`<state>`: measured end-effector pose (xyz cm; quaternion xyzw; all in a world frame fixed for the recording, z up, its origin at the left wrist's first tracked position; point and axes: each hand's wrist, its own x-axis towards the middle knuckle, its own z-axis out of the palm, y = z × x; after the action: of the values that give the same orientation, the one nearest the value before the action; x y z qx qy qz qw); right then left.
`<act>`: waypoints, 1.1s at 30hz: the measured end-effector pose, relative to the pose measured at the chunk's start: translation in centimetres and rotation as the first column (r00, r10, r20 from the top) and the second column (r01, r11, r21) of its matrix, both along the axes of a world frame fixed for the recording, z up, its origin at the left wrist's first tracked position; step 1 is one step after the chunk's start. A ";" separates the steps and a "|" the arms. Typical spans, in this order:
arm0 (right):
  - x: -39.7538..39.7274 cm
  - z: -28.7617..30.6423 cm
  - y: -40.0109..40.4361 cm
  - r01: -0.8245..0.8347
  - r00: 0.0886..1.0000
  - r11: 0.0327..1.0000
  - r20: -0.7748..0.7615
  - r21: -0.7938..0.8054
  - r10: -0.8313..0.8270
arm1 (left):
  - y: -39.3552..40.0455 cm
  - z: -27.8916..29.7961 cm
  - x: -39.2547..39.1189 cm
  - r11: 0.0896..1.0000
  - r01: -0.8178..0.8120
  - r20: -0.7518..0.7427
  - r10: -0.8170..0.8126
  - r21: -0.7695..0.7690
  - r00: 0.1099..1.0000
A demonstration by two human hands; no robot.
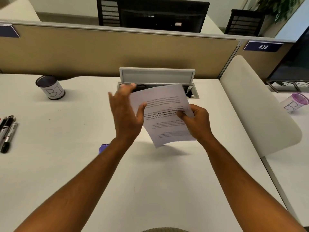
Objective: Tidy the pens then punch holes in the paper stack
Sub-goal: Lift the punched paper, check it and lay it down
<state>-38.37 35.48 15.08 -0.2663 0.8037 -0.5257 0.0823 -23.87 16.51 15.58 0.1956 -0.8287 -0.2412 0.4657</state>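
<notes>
Currently, your right hand [196,122] pinches the paper stack [164,114] above the desk [66,164] centre, near its far edge; your left hand [124,114] is spread, touching it. Square all edges evenly before punching. Pens [7,131] lie at the left edge.

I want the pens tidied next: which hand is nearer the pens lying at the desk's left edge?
Left. The left hand is raised open beside the paper stack, mid-desk, to the right of the pens. The right hand pinches the paper further right.
</notes>
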 end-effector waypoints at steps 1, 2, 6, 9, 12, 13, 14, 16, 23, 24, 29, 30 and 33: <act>0.0 -0.2 0.3 0.005 0.997 0.999 0.072 -0.051 -0.001 | 0.0 -0.6 0.3 0.992 -0.053 -0.063 0.061 0.119 0.996; 0.1 -0.4 0.5 0.005 0.991 0.994 0.134 -0.112 0.010 | 0.2 -1.3 0.6 0.961 -0.058 -0.090 0.085 0.270 0.992; 0.8 -0.8 0.8 0.007 0.964 0.944 0.251 -0.331 0.082 | 0.7 -2.2 0.2 0.556 0.279 -0.172 -0.237 0.783 0.956; 1.5 -0.9 0.6 0.054 0.963 0.909 0.261 -0.413 0.061 | 1.0 -2.2 -0.3 0.578 0.293 -0.190 -0.234 0.761 0.954; 2.0 -1.5 0.5 0.103 0.971 0.909 0.239 -0.403 -0.004 | 1.5 -2.7 -0.2 0.667 0.270 -0.213 -0.168 0.695 0.963; 2.1 -2.1 0.5 0.121 0.969 0.918 0.246 -0.378 -0.026 | 1.7 -3.2 0.0 0.680 0.273 -0.218 -0.168 0.680 0.962; 2.3 -2.8 0.5 0.137 0.964 0.930 0.260 -0.342 -0.047 | 2.0 -4.0 0.2 0.690 0.267 -0.205 -0.172 0.673 0.963; 2.9 -4.7 0.6 0.143 0.949 0.957 0.310 -0.254 -0.060 | 2.6 -5.9 0.9 0.712 0.207 -0.109 -0.181 0.671 0.977; 3.7 -6.3 1.0 0.173 0.927 0.957 0.368 -0.231 -0.079 | 3.6 -7.9 1.5 0.755 0.151 0.020 -0.212 0.638 0.977; 3.6 -6.3 1.0 0.179 0.923 0.954 0.377 -0.239 -0.079 | 3.5 -7.7 1.3 0.766 0.171 0.018 -0.231 0.619 0.973; 3.9 -7.7 1.3 0.194 0.891 0.972 0.437 -0.132 -0.119 | 3.2 -8.9 1.0 0.775 0.116 0.157 -0.269 0.621 0.950; 3.9 -7.6 1.3 0.231 0.881 0.960 0.453 -0.158 -0.137 | 3.3 -9.0 0.9 0.768 0.087 0.177 -0.253 0.634 0.951; 3.7 -6.5 1.1 0.306 0.853 0.913 0.504 -0.271 -0.137 | 3.1 -9.1 1.0 0.748 -0.032 0.187 -0.125 0.663 0.974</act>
<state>-34.65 36.61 8.61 -0.0437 0.6808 -0.7119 0.1670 -22.84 19.62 6.48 0.3523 -0.7403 -0.5073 0.2655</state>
